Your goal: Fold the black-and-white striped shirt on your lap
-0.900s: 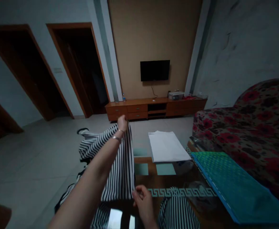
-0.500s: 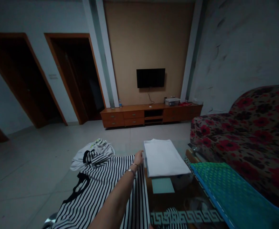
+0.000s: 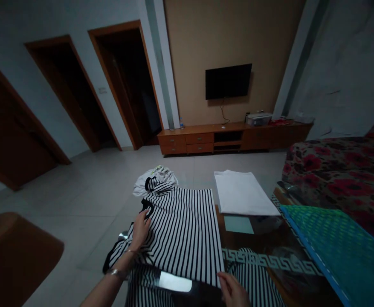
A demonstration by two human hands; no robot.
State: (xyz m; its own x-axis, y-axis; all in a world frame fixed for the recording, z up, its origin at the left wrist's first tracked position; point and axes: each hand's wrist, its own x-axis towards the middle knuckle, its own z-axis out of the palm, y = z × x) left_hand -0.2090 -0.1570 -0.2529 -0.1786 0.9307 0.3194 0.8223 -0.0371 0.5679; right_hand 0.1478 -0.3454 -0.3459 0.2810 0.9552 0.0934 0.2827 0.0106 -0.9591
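Note:
A black-and-white striped shirt (image 3: pixel 183 226) with black neck trim lies spread on a glass-topped table. My left hand (image 3: pixel 141 228) is at its neckline, fingers apart over the black trim. At the shirt's near right corner, my right hand (image 3: pixel 233 290) pinches the hem between thumb and fingers. The near sleeve hangs partly behind my left wrist. Beyond the shirt sits a bunched white garment (image 3: pixel 158 177). To the right lies a folded white cloth (image 3: pixel 242 192).
A green-and-blue textured mat (image 3: pixel 337 247) covers the table's right side. Past it stands a flowered sofa (image 3: pixel 321 166). A brown seat (image 3: pixel 20 256) is at the lower left. A low wooden cabinet (image 3: pixel 199 138) runs along the far wall beneath a television (image 3: pixel 228 82).
My left hand has moved from the shirt's far hem corner leftward to the neckline. My right hand has come into fuller view at the near hem corner. The view has turned left.

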